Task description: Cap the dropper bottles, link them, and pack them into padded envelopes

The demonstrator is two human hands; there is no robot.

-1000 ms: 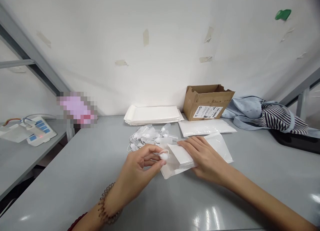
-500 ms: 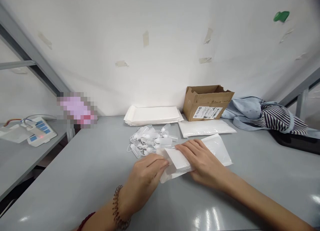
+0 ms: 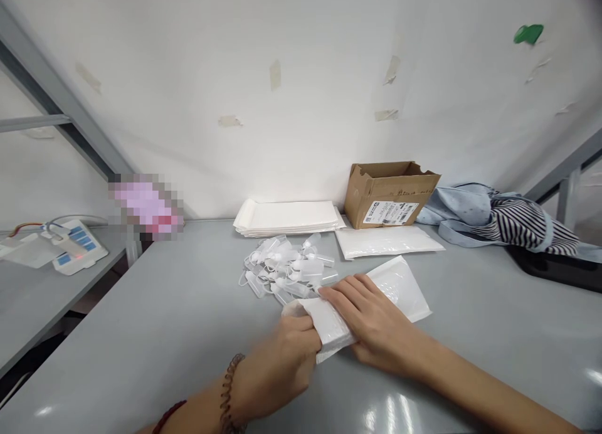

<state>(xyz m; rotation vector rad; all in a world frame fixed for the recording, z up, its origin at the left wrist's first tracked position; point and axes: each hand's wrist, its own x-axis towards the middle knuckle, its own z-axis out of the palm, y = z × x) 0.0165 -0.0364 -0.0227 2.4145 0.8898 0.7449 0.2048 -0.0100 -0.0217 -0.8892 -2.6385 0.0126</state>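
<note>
A white bubble mailer (image 3: 399,283) lies at a slant above the grey table, its open end toward the left. My right hand (image 3: 376,318) is wrapped over its middle, thumb beneath and fingers on top. At the open end, my left hand (image 3: 286,355) is closed with bent fingers against the edge and flap; its fingertips are hidden by the mailer. Just behind the hands sits a pile of small clear plastic squeeze bottles (image 3: 308,271) with white caps and loops.
Behind the bottles lies a stack of white mailers (image 3: 291,216). Another mailer (image 3: 388,241) rests before an open cardboard box (image 3: 399,192). Folded blue and striped cloth (image 3: 522,221) lies on a black object (image 3: 559,268) at right. A white device (image 3: 78,246) stands on the left table.
My left hand has curled further into the mailer's open end, which has swung a little toward me and left. My right hand keeps its hold, shifted slightly left.
</note>
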